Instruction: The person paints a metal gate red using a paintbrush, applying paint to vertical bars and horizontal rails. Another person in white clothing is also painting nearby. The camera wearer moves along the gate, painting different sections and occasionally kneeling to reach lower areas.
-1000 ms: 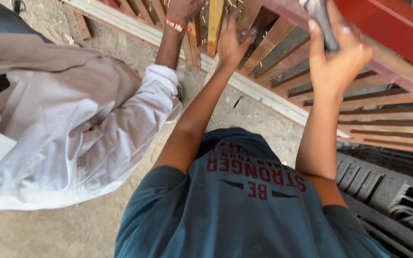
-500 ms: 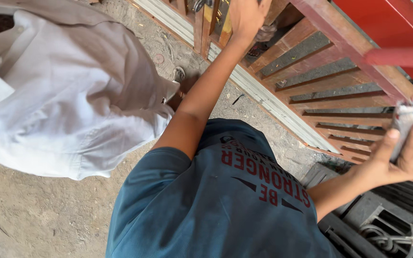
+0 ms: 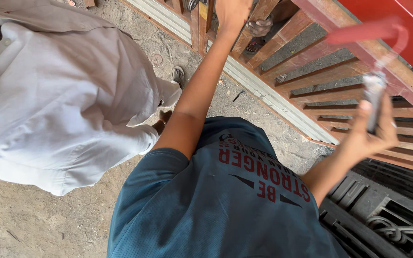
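Note:
My left hand [image 3: 232, 11] is raised at the top of the view, its fingers wrapped round an upright bar of a red-brown slatted gate [image 3: 311, 62]. Out to the right, my right hand [image 3: 370, 133] is shut on a slim grey tool [image 3: 374, 98]. A blurred red curved piece [image 3: 365, 31] shows above the tool; how it joins the tool is unclear. My teal shirt [image 3: 216, 205] fills the bottom of the view.
A person in a white shirt [image 3: 58, 95] bends close on my left, one hand [image 3: 160, 124] near my left arm. A pale rail [image 3: 244, 79] runs along the gate's foot on the dirt ground. Dark metal grilles [image 3: 383, 224] lie at bottom right. Someone's foot [image 3: 259, 27] shows behind the slats.
My right hand has come down from the red beam and out to the right, still holding the grey tool. My left hand has kept its hold on the gate bar.

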